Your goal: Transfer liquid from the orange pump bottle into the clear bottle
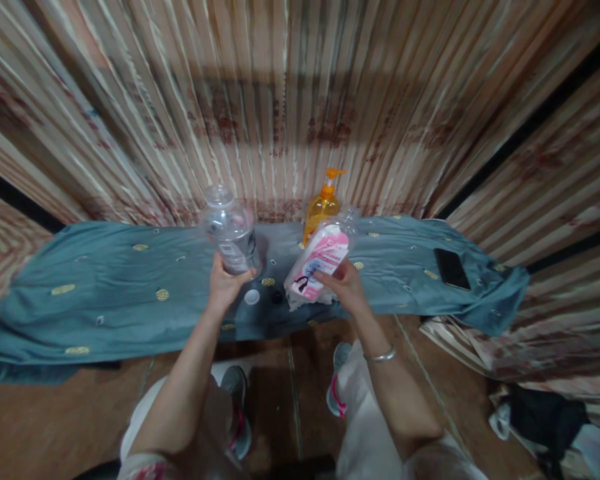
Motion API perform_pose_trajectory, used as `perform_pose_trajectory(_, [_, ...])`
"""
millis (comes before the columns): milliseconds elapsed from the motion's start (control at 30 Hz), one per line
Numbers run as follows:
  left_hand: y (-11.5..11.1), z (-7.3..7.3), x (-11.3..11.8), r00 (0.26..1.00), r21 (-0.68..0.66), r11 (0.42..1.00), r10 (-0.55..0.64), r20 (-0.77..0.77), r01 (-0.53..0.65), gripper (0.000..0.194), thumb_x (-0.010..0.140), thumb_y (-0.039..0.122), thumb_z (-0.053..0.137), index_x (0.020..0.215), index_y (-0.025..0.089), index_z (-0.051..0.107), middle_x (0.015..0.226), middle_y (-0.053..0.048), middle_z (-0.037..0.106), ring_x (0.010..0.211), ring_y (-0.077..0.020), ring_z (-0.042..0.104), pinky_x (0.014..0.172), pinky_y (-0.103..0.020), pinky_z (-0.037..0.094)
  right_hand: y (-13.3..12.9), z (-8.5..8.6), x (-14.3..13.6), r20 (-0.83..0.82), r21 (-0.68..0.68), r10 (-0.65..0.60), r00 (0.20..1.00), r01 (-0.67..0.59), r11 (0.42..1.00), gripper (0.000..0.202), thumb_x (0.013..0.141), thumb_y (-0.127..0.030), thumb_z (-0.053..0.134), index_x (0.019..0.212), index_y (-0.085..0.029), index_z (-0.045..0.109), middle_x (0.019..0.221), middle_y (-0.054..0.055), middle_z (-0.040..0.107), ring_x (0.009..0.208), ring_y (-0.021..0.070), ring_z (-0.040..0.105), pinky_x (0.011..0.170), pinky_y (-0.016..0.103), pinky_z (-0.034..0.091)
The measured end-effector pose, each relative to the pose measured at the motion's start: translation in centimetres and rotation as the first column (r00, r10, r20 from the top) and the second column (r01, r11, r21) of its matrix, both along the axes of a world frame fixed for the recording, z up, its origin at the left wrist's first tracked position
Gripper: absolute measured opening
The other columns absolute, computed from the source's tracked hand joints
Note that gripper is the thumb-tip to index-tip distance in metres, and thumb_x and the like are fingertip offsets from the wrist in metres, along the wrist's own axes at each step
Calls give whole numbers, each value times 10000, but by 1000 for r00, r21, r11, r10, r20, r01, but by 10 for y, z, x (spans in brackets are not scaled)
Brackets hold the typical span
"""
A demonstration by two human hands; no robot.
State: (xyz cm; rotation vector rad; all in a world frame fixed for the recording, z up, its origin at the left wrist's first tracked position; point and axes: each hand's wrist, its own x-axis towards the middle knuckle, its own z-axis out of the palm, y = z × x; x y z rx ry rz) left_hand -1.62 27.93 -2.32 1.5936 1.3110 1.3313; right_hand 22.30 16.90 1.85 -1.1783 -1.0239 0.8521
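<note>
My left hand (pixel 225 283) is closed around the lower part of a clear plastic bottle (pixel 231 233), which has no cap on its neck and leans slightly. In my right hand (pixel 344 283) is a clear plastic bottle with a pink and white label (pixel 323 260), tilted with its top toward the upper right. Behind it a pump bottle (pixel 323 210) with yellow-orange liquid stands upright, partly hidden. A white round cap (pixel 252 297) and a dark round cap (pixel 277 297) lie on the cloth between my hands.
A blue-green patterned cloth (pixel 130 287) covers the long, narrow table. A black phone (pixel 452 269) lies toward its right end. Striped curtains (pixel 280 100) hang behind and at both sides. Dark and light fabric items (pixel 545 420) are on the floor at the lower right.
</note>
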Motion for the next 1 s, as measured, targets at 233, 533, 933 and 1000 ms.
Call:
perform_pose_trajectory(233, [-39, 8, 30, 954, -15, 955, -297, 29, 297, 794, 444, 379, 856, 1152, 178, 556, 1123, -78, 660, 1027, -282, 625, 919, -418, 494, -2, 91, -18, 107, 199, 282, 953, -299, 933, 521, 567, -412, 839, 1004, -222, 630, 979, 6, 713, 964, 213, 665, 890, 393, 534])
perform_pose_trajectory(533, [-64, 21, 47, 871, -92, 880, -439, 220, 466, 760, 463, 346, 861, 1145, 185, 565, 1129, -83, 680, 1069, -277, 631, 961, -440, 485, 3, 149, -29, 317, 230, 330, 889, -410, 883, 453, 645, -386, 777, 1027, -186, 640, 982, 0, 684, 974, 210, 653, 940, 445, 483])
perform_pose_trajectory(933, [-67, 26, 63, 588, -233, 772, -216, 780, 592, 328, 500, 221, 785, 794, 159, 654, 856, -51, 742, 923, -227, 687, 936, -359, 496, 21, 157, -42, 222, 322, 117, 968, -186, 928, 453, 628, -491, 756, 922, -166, 642, 938, 34, 717, 880, 188, 656, 897, 396, 497])
perform_pose_trajectory(1000, [-68, 29, 63, 537, -234, 774, -157, 829, 588, 291, 528, 176, 764, 800, 158, 664, 836, -44, 743, 902, -211, 691, 928, -339, 504, 24, 157, -44, 203, 323, 98, 974, -161, 933, 458, 625, -496, 755, 925, -168, 646, 935, 39, 720, 873, 185, 654, 892, 385, 497])
